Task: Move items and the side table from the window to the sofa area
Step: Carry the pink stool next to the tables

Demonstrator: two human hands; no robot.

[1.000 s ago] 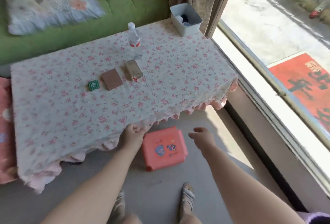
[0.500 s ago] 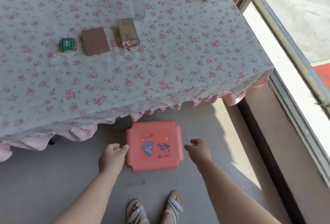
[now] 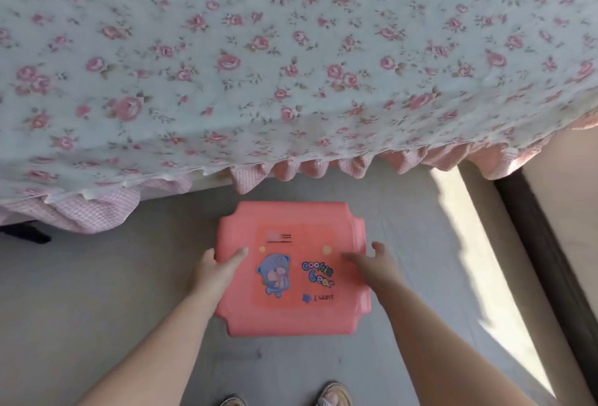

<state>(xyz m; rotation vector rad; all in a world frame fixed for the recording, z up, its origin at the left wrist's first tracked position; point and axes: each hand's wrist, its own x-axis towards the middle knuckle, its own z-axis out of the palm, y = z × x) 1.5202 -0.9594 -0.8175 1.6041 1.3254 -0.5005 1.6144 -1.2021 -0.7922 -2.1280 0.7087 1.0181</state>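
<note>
Down on the grey floor (image 3: 97, 292), in the lower middle of the frame, sits a pink stool (image 3: 293, 312). We look straight down on its top. It is nearly square, with little notches cut at the corners and a smooth, shiny rim. A blue bear sticker (image 3: 275, 274) is on it, and next to the bear are bright words that say "cookie bear" (image 3: 318, 273).

The left hand (image 3: 210, 271) is at the stool's left edge. Its thumb lies flat on top, and its fingers go down over the side and grip the edge. The right hand (image 3: 377, 265) is over the top near the right edge. Its fingers (image 3: 377, 247) are spread out and open. That hand is blurry, so I cannot tell if it touches the stool.

Above the stool, a big surface fills the top half of the frame. It wears a white cloth with pink flowers (image 3: 291, 66), and a pink frill (image 3: 97, 208) hangs along its edge. The stool's far edge is near the frill but not touching it.

Bare floor lies to the left of the stool and below it. To the right is more floor with a bright stripe of sun (image 3: 479, 260), then a dark strip (image 3: 550, 260). Two sandal toes (image 3: 333, 397) peek in at the bottom.
</note>
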